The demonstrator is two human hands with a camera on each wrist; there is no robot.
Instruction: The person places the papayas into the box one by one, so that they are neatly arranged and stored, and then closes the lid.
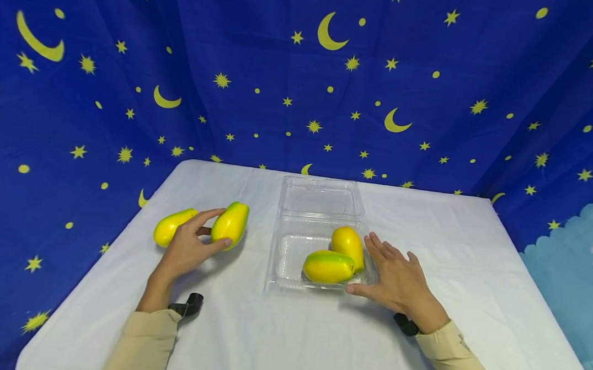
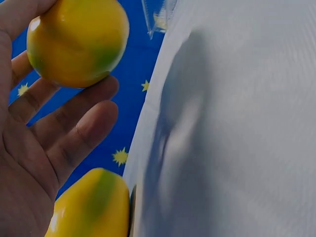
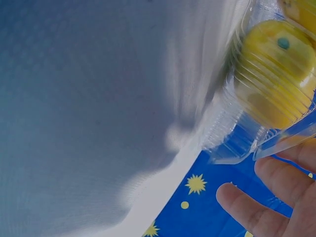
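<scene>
My left hand (image 1: 189, 249) grips a yellow-green papaya (image 1: 230, 225) between thumb and fingers. Its shadow lies apart from it on the cloth, so the fruit is raised. Just left of that hand a second papaya (image 1: 172, 227) rests on the table, partly hidden by the fingers. A clear plastic clamshell box (image 1: 290, 256) stands in the middle with its lid (image 1: 321, 198) folded back. Inside it, on the right, one papaya (image 1: 329, 267) lies crosswise in front of another papaya (image 1: 347, 245). My right hand (image 1: 399, 280) is spread at the box's right side, fingertips right by the rim.
A white cloth (image 1: 250, 337) covers the table. Behind and along the left hangs a blue curtain (image 1: 263, 45) with yellow moons and stars. Light blue fabric (image 1: 578, 274) hangs at the right. Each wrist wears a small black camera (image 1: 189, 306).
</scene>
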